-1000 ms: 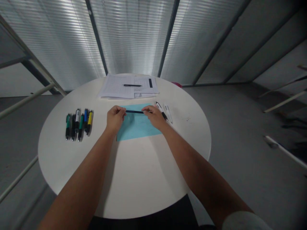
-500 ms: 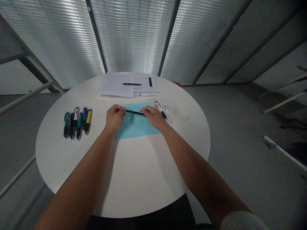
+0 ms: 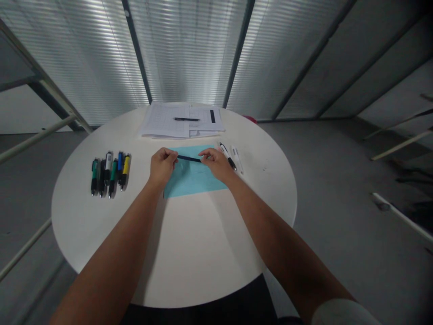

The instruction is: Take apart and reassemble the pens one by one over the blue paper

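Observation:
My left hand [image 3: 163,166] and my right hand [image 3: 214,164] hover close together above a light blue sheet of paper [image 3: 192,179], and the heel of each hand overlaps it. Between them runs a slim dark pen [image 3: 188,158], its left end in my left fingers and its right end pinched by my right fingertips. Just beyond my right hand lie a black-and-white pen [image 3: 227,156] and a white pen [image 3: 237,160]. Several pens with coloured barrels [image 3: 108,175] stand in a tight row left of my left hand.
The white round table [image 3: 176,239] holds a stack of printed papers [image 3: 181,122] at its far side, with a black pen [image 3: 186,119] on top. A small red object [image 3: 249,119] peeks out behind the far rim. Pale metal rails [image 3: 37,137] stand at the left, above a grey floor.
My right hand has shifted slightly left, toward my left hand. The dark pen now tilts a little more, its right end lower. The whole view has moved slightly.

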Demonstrator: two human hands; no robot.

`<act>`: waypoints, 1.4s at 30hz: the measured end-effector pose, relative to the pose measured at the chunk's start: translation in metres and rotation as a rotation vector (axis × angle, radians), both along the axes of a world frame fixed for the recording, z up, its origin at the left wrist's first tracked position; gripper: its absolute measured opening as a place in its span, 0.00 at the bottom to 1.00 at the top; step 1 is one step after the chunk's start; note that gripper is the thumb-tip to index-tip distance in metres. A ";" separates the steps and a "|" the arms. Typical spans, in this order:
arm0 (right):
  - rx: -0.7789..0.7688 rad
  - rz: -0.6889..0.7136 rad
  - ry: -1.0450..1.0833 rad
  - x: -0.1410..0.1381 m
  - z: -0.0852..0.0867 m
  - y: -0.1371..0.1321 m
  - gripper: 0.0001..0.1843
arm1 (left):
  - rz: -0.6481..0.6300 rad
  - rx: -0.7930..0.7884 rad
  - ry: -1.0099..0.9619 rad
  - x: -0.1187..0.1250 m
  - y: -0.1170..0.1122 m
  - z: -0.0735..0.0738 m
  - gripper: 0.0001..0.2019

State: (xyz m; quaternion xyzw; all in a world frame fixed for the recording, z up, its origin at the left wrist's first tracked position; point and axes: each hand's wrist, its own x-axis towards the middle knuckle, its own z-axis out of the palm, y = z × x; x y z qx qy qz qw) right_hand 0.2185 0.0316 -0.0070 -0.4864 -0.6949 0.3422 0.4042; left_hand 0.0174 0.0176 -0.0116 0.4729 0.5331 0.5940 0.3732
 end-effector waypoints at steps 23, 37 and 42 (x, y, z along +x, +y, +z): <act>0.057 0.023 -0.148 0.001 -0.007 0.004 0.18 | -0.004 -0.005 -0.016 0.001 -0.002 0.002 0.09; 0.114 0.019 -0.157 -0.001 -0.001 0.001 0.11 | -0.003 -0.003 -0.005 0.001 -0.002 0.003 0.09; 0.108 0.015 -0.147 -0.001 0.000 0.002 0.14 | -0.002 0.008 -0.015 0.000 0.000 0.000 0.10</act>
